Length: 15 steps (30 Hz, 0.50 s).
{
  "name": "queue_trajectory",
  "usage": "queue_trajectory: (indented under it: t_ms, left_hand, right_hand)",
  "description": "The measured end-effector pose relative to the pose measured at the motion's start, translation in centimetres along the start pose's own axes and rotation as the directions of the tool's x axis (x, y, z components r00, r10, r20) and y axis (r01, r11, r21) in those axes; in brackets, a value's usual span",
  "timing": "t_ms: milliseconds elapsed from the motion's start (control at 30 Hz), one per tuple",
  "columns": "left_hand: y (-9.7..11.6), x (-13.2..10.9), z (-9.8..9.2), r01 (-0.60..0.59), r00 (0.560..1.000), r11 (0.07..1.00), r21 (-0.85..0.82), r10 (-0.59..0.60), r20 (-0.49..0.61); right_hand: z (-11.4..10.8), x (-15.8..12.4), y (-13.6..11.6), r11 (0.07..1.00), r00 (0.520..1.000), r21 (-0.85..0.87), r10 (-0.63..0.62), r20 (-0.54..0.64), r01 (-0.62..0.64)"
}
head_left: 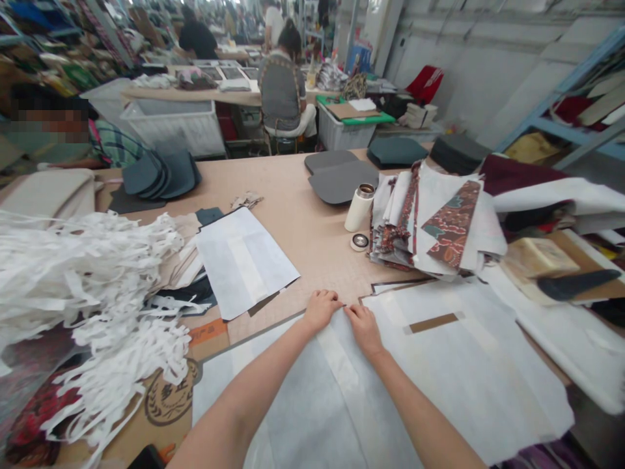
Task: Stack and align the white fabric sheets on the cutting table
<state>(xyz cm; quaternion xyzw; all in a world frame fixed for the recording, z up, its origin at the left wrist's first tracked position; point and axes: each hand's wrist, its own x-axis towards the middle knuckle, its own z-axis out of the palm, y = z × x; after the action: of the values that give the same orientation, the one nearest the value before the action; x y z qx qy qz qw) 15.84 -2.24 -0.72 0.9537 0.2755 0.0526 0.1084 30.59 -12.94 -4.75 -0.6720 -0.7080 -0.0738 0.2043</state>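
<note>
A large white sheet [293,391], apparently backed fabric with a dark edge, lies in front of me with a pale strip [336,358] running down it. At its far edge, my left hand [321,309] has its fingers closed on the material. Just to the right, my right hand [364,327] pinches the same edge, its fingertips close to the left ones. What lies under the fingertips is hidden. Another white panel [488,365] with a brown slot-like strip [433,322] lies right of my right hand. A smaller white panel [239,257] rests beyond my left hand.
White strips [97,260] are heaped at left. A cream bottle [359,210] stands open beside its lid [359,242], near a stack of patterned fabric pieces [439,221]. Grey pads [344,179] lie at the table's far side. Co-workers sit beyond and at the left.
</note>
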Motion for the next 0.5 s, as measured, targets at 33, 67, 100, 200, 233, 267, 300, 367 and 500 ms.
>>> queue_trajectory:
  t_ms: [33, 67, 100, 200, 233, 267, 300, 367, 500]
  left_hand:
    - [-0.1, 0.1, -0.1, 0.003, 1.000, 1.000, -0.015, -0.003, 0.009]
    - [-0.2, 0.3, -0.3, -0.004, 1.000, 1.000, -0.019, 0.004, 0.018]
    - [-0.3, 0.3, -0.5, -0.023, 0.999, 1.000, -0.010, 0.023, 0.027]
    - [-0.3, 0.3, -1.2, -0.138, 0.990, 0.987, 0.079, 0.134, 0.045]
    - [-0.1, 0.2, -1.4, -0.180, 0.983, 0.977, 0.112, 0.175, 0.047]
    - [0.0, 0.1, -1.6, -0.213, 0.977, 0.967, 0.140, 0.208, 0.047]
    - [0.2, -0.1, -1.7, -0.235, 0.972, 0.959, 0.161, 0.230, 0.045]
    - [0.6, -0.4, -1.6, -0.248, 0.969, 0.951, 0.184, 0.245, 0.042]
    - [1.0, -1.2, -0.9, -0.199, 0.980, 0.964, 0.174, 0.199, 0.020]
  right_hand:
    - [0.0, 0.0, 0.0, 1.000, 1.000, 0.002, -0.001, -0.004, 0.001]
    - [0.1, 0.0, 0.1, 1.000, 1.000, 0.006, -0.002, -0.008, 0.002]
    - [0.2, 0.0, 0.1, 1.000, 1.000, 0.011, -0.003, -0.010, 0.003]
    - [0.5, 0.0, 0.2, 1.000, 1.000, 0.027, 0.016, -0.026, -0.015]
    - [0.6, 0.0, 0.2, 0.999, 0.999, 0.026, 0.031, -0.038, -0.030]
    - [0.6, 0.1, 0.2, 0.999, 0.998, 0.021, 0.045, -0.048, -0.044]
    - [0.7, 0.1, 0.2, 0.999, 0.997, 0.011, 0.051, -0.052, -0.051]
    - [0.5, 0.1, 0.1, 0.999, 0.999, -0.016, 0.039, -0.032, -0.040]
    - [-0.5, 0.3, -0.2, 0.994, 0.996, -0.093, -0.050, 0.076, 0.057]
